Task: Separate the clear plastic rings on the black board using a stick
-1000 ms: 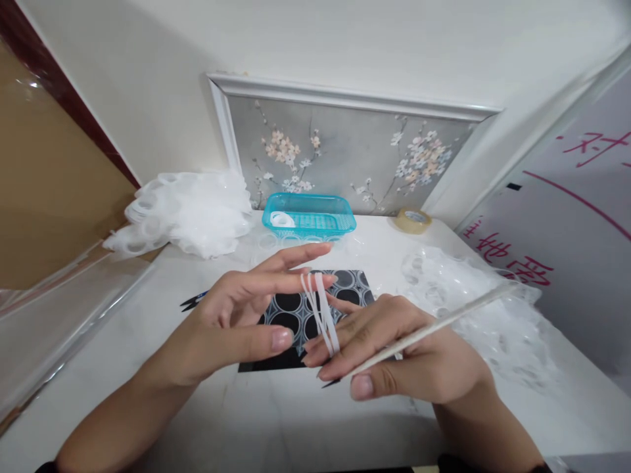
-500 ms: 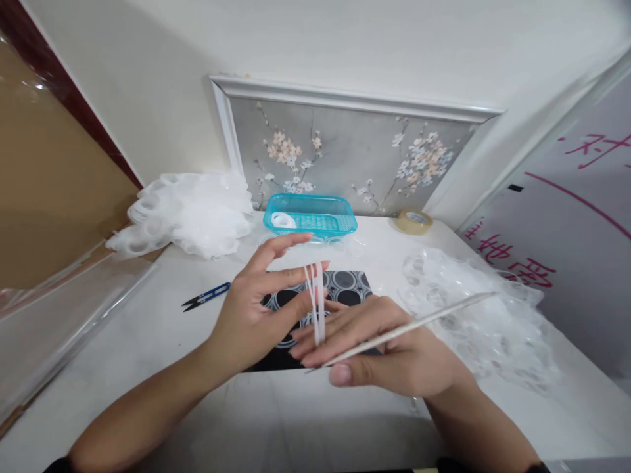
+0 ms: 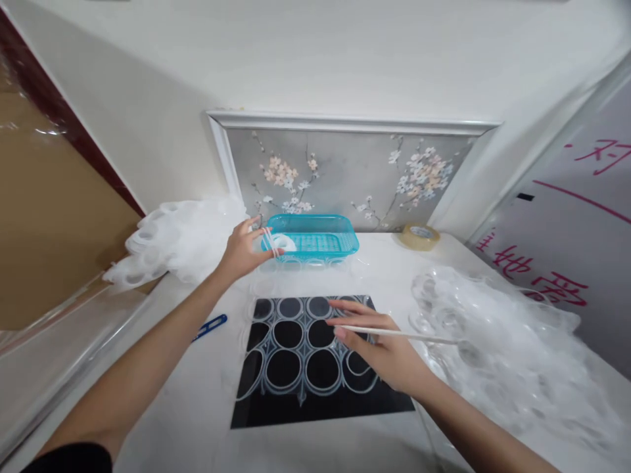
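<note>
My left hand reaches to the left end of a teal plastic basket. Thin white rings are stretched between its fingers and thumb. More white rings lie inside the basket. Over the right part of a black sheet patterned with circles, my right hand pinches a slim pale stick with thumb and fingers. The stick points off to the right. Blue-handled thread snips lie beside my left forearm, which hides their blades.
White and translucent ring-shaped pieces are heaped at the back left. Another pile of clear rings spreads along the right. A tape roll sits by the wall, under a framed floral panel. Cardboard stands at the left.
My left hand, with the white rings, has moved away from my right hand to the basket. My right hand no longer touches the rings and keeps the stick. The view has tilted up slightly.
</note>
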Available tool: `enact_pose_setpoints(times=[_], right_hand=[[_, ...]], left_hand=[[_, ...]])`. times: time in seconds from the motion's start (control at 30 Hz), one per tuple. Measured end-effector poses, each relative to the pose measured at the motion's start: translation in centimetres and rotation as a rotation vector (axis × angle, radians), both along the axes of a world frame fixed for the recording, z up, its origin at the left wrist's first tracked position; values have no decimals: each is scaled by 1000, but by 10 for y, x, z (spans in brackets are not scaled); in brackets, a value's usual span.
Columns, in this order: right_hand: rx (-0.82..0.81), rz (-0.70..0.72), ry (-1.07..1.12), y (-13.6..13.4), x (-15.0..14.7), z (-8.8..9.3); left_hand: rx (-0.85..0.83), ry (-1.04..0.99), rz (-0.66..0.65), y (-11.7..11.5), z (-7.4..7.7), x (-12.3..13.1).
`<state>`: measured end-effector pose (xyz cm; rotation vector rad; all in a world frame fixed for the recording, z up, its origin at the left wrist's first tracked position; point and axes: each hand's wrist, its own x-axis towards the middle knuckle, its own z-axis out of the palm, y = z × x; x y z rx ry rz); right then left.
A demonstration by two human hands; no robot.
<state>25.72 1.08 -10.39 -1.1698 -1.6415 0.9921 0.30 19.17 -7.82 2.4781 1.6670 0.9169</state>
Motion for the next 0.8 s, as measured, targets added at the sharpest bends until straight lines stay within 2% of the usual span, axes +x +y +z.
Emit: enact_pose_setpoints(times=[0.03,0.13,0.27,0.37,0.53,0.8], right_hand=[[-38,-6,14,1,6,-7],[-155,-46,57,3,23,-27],[-286,-156,100,4,39,-42],[-312,-197,93,7,45,-43],[-340,-207,85,9,48,-45],[-342,-211,46,5,51,-44]], left_hand=[[-51,131,39,20,0,-3],[-155,257,51,73,2,-6],[-256,389,30,112,2,1],[-300,483,-9,124,-1,10],[-335,582,-49,130,-5,25],[-303,587,-96,128,-9,29]])
